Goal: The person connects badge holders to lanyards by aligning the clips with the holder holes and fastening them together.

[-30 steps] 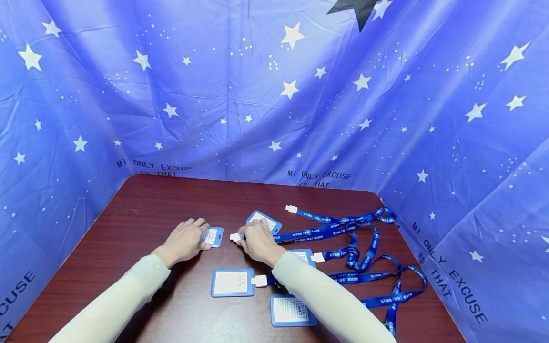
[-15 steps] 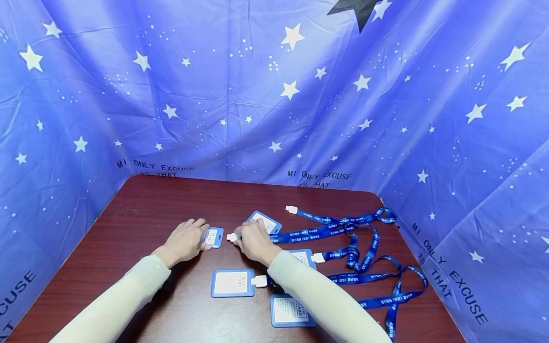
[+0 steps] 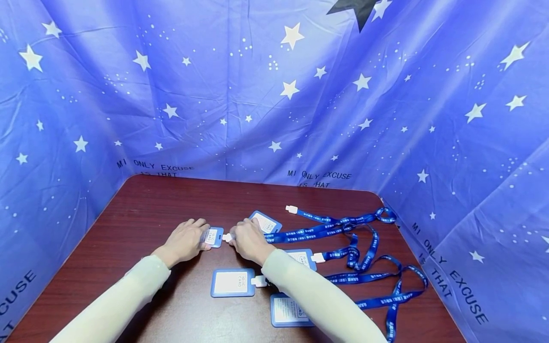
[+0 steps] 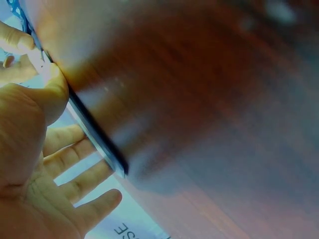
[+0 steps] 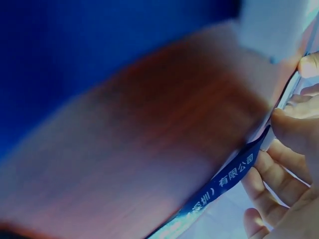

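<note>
At the left of the table's middle, my left hand (image 3: pixel 185 239) pinches a blue ID badge holder (image 3: pixel 213 237) between thumb and fingers. The left wrist view shows this badge holder (image 4: pixel 102 137) edge-on, with the thumb on one side of it. My right hand (image 3: pixel 250 242) pinches a blue printed lanyard close to its white clip (image 3: pixel 227 237). That clip's tip is right beside the slotted end of the badge holder; whether they are joined is too small to tell. From the right hand, the lanyard strap (image 3: pixel 309 235) runs off to the right.
Behind the right hand lies another badge holder (image 3: pixel 266 221). Nearer are a badge holder (image 3: pixel 233 283) with a white clip at its end, and others (image 3: pixel 288 310) partly under the right sleeve. A loose lanyard clip (image 3: pixel 291 209) lies farther back. Starry curtains (image 3: pixel 214 119) surround the table (image 3: pixel 171 195).
My right hand has slid left with the lanyard, bringing its white clip up to the badge holder's slotted end. The left hand and its badge holder have stayed in place.
</note>
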Demonstrator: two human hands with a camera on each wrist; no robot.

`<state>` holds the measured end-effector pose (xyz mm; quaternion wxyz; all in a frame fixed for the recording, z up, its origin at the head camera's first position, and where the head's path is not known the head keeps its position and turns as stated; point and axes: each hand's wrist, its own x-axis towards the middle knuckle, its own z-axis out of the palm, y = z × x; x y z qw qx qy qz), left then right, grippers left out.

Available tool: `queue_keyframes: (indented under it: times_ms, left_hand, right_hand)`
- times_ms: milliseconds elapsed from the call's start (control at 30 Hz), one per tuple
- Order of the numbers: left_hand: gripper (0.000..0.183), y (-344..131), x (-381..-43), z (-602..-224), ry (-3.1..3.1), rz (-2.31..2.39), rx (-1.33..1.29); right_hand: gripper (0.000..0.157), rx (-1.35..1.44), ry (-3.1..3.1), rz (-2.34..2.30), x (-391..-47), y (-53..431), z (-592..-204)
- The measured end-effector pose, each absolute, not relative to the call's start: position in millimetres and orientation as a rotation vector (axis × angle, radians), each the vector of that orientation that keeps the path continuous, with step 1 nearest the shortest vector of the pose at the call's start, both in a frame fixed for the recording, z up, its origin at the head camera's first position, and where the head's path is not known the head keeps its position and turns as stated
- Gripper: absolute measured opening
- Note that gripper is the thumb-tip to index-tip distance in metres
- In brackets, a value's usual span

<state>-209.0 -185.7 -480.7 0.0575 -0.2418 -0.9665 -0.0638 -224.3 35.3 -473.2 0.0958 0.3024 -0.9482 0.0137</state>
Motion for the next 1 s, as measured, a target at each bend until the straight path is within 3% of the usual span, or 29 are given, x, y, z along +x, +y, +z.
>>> queue_keyframes:
  times_ms: [300, 1000]
  left_hand:
    - [0.061, -185, -207, -480, -2.922, -0.220, -0.733]
    - [0.058, -184, -207, -476, -2.914, -0.190, -0.745]
  right_hand:
    - [0.018, 0.871, -2.831, 0.000, -223, 29, -471]
    - [0.011, 0.863, -2.843, -0.035, -225, 21, -471]
